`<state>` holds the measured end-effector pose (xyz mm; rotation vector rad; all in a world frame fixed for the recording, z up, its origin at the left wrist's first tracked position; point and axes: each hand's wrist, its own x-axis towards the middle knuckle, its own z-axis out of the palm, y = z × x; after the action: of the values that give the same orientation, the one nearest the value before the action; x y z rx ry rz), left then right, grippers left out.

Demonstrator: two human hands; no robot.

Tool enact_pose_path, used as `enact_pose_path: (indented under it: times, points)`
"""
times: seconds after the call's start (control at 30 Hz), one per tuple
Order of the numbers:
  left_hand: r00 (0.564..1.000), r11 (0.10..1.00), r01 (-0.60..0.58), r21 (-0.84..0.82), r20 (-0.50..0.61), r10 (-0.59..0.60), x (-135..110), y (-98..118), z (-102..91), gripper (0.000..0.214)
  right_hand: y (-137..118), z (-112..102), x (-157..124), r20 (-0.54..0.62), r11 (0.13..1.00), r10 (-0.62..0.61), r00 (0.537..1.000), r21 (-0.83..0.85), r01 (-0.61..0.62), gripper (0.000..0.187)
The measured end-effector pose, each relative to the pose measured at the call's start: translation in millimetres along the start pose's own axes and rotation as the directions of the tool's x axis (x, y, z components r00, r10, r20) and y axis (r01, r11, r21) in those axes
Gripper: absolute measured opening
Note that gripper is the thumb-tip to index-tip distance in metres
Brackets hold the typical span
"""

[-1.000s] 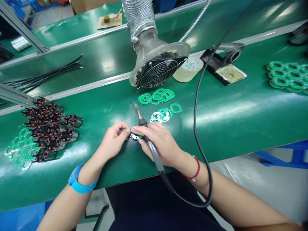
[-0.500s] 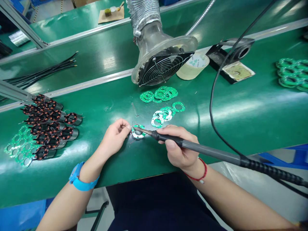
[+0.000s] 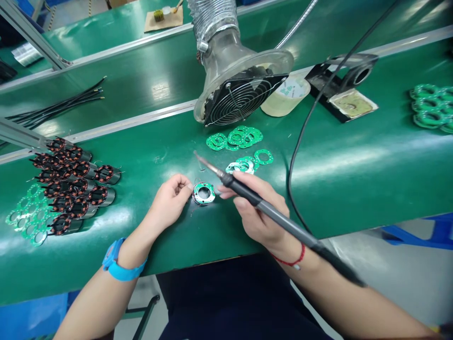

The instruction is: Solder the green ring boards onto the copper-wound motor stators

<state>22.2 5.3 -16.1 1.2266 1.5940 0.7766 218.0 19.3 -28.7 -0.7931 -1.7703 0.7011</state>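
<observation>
A person in dark clothing (image 3: 219,302) sits close to a glossy green workbench (image 3: 354,179), a bright blue band (image 3: 127,272) on the left wrist and a red braided bracelet (image 3: 290,262) on the right. The right hand (image 3: 262,212) is closed around a grey-and-black soldering iron (image 3: 278,218), its slim tip pointing away, clear of the work. The left hand (image 3: 171,200) has thumb and forefinger pinched together at the left edge of a green-and-white ring-shaped circuit board (image 3: 209,199) lying on the bench between both hands; whether they grip a fine wire, I cannot tell. To the left stand dark metal cylinders wound with copper-coloured wire (image 3: 79,189), next to flat green rings (image 3: 30,212). Beyond the hands lie loose ring boards (image 3: 247,164), then a black round-grilled fan (image 3: 235,101) beside a cream tape roll (image 3: 279,105).
</observation>
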Motion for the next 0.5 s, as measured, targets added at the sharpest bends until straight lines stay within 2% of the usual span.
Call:
enact_pose_path:
  times: [0.1, 0.2, 0.27, 0.33, 0.4, 0.5]
  points:
    - [1.0, 1.0, -0.017, 0.011, -0.003, 0.017, 1, 1, 0.0, 0.015, 0, 6, 7, 0.168, 0.993, 0.027, 0.985, -0.12, -0.007, 0.043]
    - [0.999, 0.999, -0.036, 0.01, -0.003, 0.036, 2, 2, 0.1, 0.015, 1, 13, 12, 0.375, 0.976, 0.019, 0.927, -0.206, 0.063, 0.046]
    - [0.999, 0.999, -0.039, 0.008, 0.006, 0.039, 3, 0, -0.1, 0.016, 2, 16, 13, 0.448, 0.975, 0.014, 0.894, -0.203, 0.087, 0.052]
    - [0.999, 0.999, -0.037, 0.016, 0.011, 0.037, 2, -2, -1.2, 0.015, 4, 18, 11, 0.468, 0.978, 0.025, 0.883, -0.194, 0.075, 0.054]
    - [0.999, 0.999, -0.044, 0.023, 0.02, 0.044, 0, -3, -3.9, 0.01, 6, 17, 9, 0.446, 0.976, 0.04, 0.894, -0.209, 0.061, 0.051]
    - [0.988, 0.993, -0.082, 0.079, 0.136, 0.07, -6, -2, -10.6, 0.017, 8, 13, 7, 0.366, 0.964, 0.067, 0.928, -0.263, 0.034, 0.054]
